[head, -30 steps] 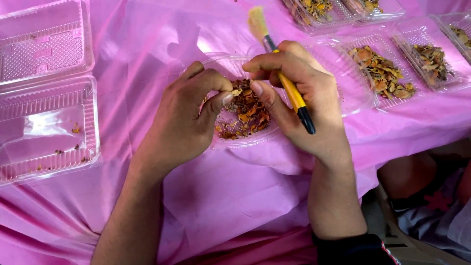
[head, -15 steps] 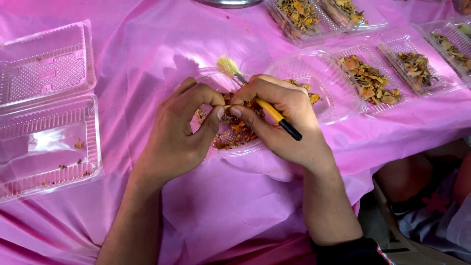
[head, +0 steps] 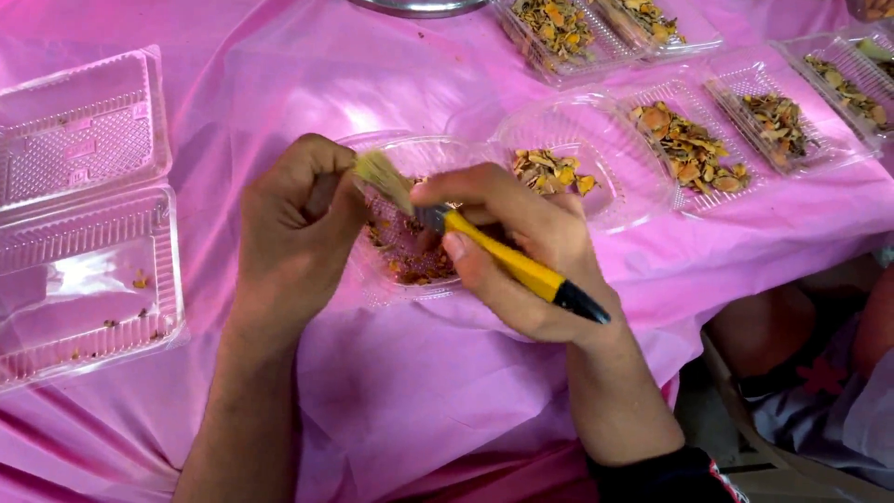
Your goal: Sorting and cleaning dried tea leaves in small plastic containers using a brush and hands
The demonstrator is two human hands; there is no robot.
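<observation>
Pink tablecloth (head: 438,391). My right hand (head: 521,247) pinches the yellow-handled brush (head: 480,240); left hand (head: 293,233) fisted over the clear tray (head: 410,279). Bristles now swung toward the left thumb.

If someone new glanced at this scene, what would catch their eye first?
Probably the yellow-handled brush at centre, held in the right hand, bristles meeting the curled left hand over a clear tray of dried petals. Next, the bright pink tablecloth and the empty open clamshell box at left.
</observation>
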